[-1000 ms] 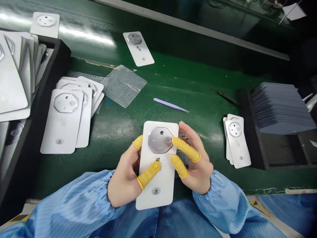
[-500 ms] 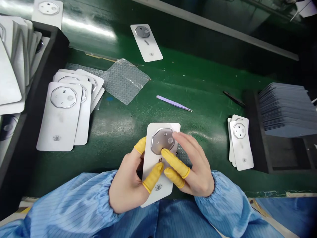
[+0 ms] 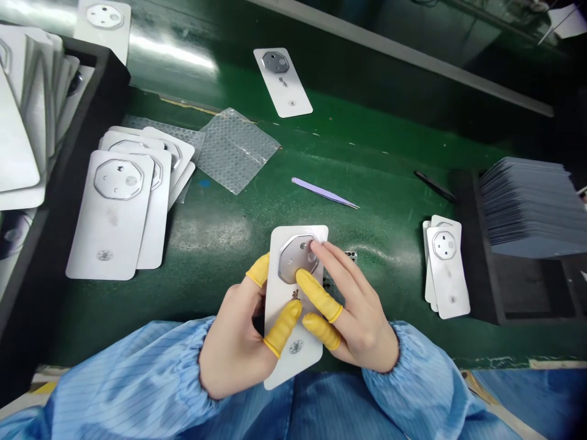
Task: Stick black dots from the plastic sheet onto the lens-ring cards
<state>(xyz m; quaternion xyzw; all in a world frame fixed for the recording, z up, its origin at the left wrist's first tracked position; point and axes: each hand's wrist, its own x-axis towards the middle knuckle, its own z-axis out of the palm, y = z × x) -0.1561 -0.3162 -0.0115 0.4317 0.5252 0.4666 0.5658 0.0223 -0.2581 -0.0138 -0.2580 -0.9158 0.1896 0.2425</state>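
A white phone back cover with a metal-rimmed octagonal camera area is tilted up in front of me. My left hand grips it from the left, thumb across its face and another finger behind its edge; both wear yellow finger cots. My right hand lies over the cover's right side with fingers stretched out. Its yellow-capped index finger touches the lower edge of the camera area, and bare fingers rest at its upper right. The right thumb, also capped, is near the cover's middle. Behind that hand, a small perforated piece partly shows.
Purple tweezers lie beyond the cover. To the left are stacked back covers, bubble wrap and a black tray of covers. Right: more covers, a black tool and a box holding grey sheets.
The right fingers have shifted slightly left over the camera area, and the cover has turned a little. More of the perforated piece shows beyond the right hand. The left grip is unchanged.
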